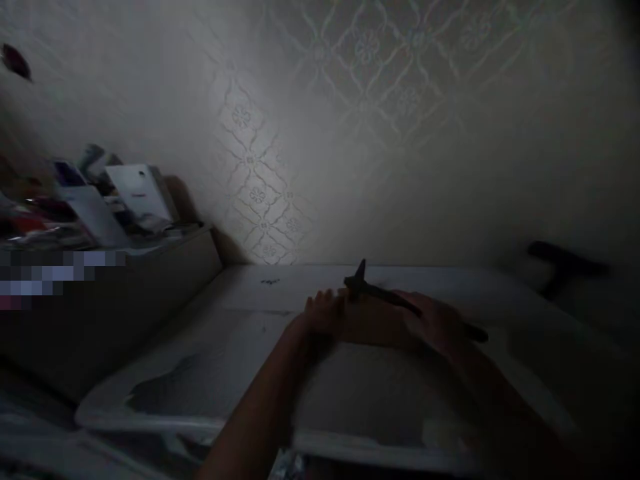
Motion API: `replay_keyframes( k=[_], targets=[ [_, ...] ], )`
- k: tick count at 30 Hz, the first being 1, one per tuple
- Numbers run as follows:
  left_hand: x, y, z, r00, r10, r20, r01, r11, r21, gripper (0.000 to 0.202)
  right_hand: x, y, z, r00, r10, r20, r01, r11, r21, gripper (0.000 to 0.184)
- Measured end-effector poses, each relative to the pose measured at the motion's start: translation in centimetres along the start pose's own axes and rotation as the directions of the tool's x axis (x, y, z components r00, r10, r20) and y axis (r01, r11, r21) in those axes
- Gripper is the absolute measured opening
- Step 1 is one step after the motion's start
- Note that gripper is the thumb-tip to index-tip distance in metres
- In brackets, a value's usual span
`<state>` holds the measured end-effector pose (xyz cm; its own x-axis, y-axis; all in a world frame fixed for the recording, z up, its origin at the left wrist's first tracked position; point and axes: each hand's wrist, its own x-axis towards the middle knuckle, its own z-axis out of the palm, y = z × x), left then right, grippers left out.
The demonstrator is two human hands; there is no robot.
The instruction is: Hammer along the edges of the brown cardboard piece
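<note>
In the dim head view, my right hand (434, 321) is closed round the handle of a hammer (383, 293). The hammer's dark head, with a pointed end upward, is at the left over a brown block (377, 325), possibly wood. My left hand (323, 312) grips the left end of that block, fingers curled over its far side. Whether a small thing such as a nail sits between those fingers and the hammer head is too dark to tell. The block is low over the pale table (255, 293), at its middle.
A cabinet (165, 287) adjoins the table on the left, topped with a white box (140, 190) and blurred clutter. Patterned wallpaper (257, 195) covers the wall behind. A dark T-shaped shape (565, 260), perhaps a shadow, shows at the right. The table's near edge (360, 447) is rounded.
</note>
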<state>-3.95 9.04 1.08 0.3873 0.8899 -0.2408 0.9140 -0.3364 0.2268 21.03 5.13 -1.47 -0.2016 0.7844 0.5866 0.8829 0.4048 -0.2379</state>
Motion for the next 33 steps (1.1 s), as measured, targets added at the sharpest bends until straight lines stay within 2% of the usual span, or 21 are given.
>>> replay_keyframes(
  k=[5, 12, 33],
  targets=[
    [0.00, -0.01, -0.01, 1.000, 0.002, -0.001, -0.002, 1.000, 0.001, 0.094, 0.01, -0.01, 0.01, 1.000, -0.021, 0.017, 0.021, 1.000, 0.004, 0.034],
    [0.26, -0.22, 0.23, 1.000, 0.005, 0.003, -0.005, 1.000, 0.002, 0.096, 0.04, -0.28, -0.21, 0.999, 0.010, 0.031, -0.010, 1.000, 0.004, 0.034],
    [0.27, -0.28, 0.32, 1.000, 0.010, -0.013, -0.010, 1.000, 0.000, 0.094, 0.02, 0.08, 0.06, 1.000, 0.018, -0.006, -0.018, 1.000, -0.025, 0.033]
  ],
)
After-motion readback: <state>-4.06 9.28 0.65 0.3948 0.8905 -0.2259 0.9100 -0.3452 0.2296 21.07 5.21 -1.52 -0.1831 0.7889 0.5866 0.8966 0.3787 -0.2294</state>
